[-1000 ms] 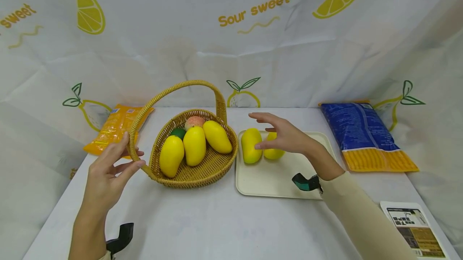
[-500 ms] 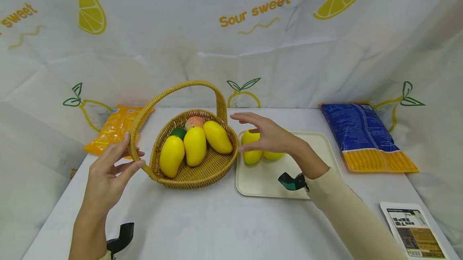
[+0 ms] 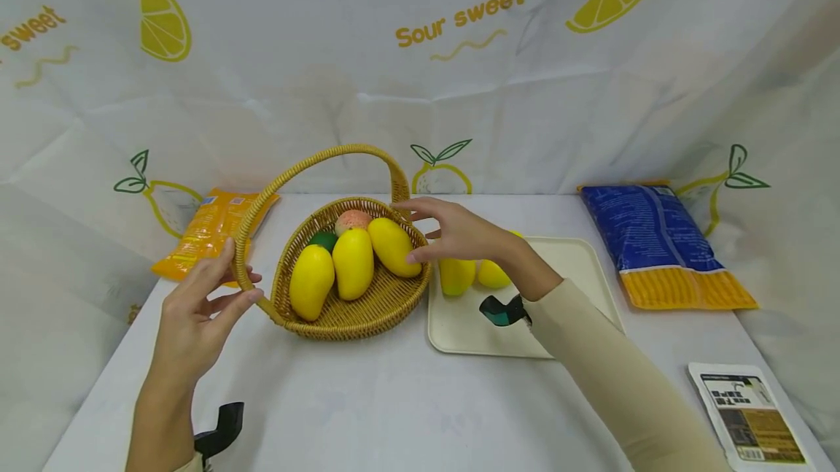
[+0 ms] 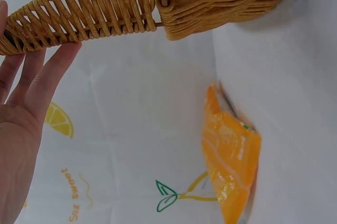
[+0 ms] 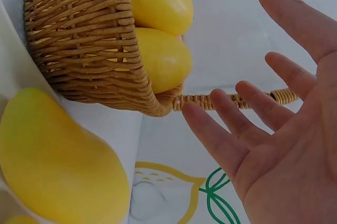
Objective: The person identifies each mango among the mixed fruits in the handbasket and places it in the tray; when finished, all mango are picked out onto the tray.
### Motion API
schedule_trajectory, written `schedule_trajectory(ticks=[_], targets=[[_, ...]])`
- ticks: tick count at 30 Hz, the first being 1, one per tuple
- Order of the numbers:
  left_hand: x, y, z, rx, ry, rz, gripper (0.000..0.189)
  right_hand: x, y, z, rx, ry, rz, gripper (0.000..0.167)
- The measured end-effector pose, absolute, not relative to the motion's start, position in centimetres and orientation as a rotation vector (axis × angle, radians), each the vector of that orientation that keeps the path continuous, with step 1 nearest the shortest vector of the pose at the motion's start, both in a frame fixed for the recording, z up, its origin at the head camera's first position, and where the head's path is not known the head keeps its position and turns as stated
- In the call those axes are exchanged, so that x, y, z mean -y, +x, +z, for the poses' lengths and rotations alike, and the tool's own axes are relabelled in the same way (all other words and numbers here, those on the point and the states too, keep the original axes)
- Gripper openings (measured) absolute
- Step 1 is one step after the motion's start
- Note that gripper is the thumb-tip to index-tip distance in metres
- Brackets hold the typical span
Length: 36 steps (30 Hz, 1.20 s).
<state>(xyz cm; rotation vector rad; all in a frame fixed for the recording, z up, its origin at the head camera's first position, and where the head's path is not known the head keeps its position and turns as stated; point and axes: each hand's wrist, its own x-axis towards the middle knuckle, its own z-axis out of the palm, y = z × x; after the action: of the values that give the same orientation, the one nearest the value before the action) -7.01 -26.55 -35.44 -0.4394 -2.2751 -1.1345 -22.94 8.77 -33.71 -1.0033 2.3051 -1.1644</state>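
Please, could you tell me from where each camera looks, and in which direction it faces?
Head: worn on the head, facing forward and down at the basket and tray; left hand, right hand and forearms show.
Left wrist: worn on that wrist, facing the basket's side and an orange bag; part of the left hand shows.
Right wrist: worn on that wrist, facing the basket's side and a mango outside it; the right hand shows.
Shared: both wrist views include the basket.
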Motion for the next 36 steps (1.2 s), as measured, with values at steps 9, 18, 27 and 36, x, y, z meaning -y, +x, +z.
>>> schedule_trajectory(ticks=[9,18,27,36], targets=[[26.6,-7.1,-35.4,2.287,-0.427,-1.125,0.087,-7.1,-23.9,-33.9,-2.326,-1.013,-1.068,0.081],[26.6,-7.3,-35.5,2.279,-0.438,-1.134,0.087,-6.0,-24.4,-33.9,-2.316,-1.002,-1.002,0.08],[26.7,-7.1,-35.6,2.273,-0.445,-1.144,0.086,-4.5,-24.4,-34.6,-2.34,-1.026,-0.911,0.079],[26.6,-7.0,-35.6,2.277,-0.439,-1.149,0.086,-3.5,-24.2,-34.9,-2.386,-1.014,-0.808,0.077]])
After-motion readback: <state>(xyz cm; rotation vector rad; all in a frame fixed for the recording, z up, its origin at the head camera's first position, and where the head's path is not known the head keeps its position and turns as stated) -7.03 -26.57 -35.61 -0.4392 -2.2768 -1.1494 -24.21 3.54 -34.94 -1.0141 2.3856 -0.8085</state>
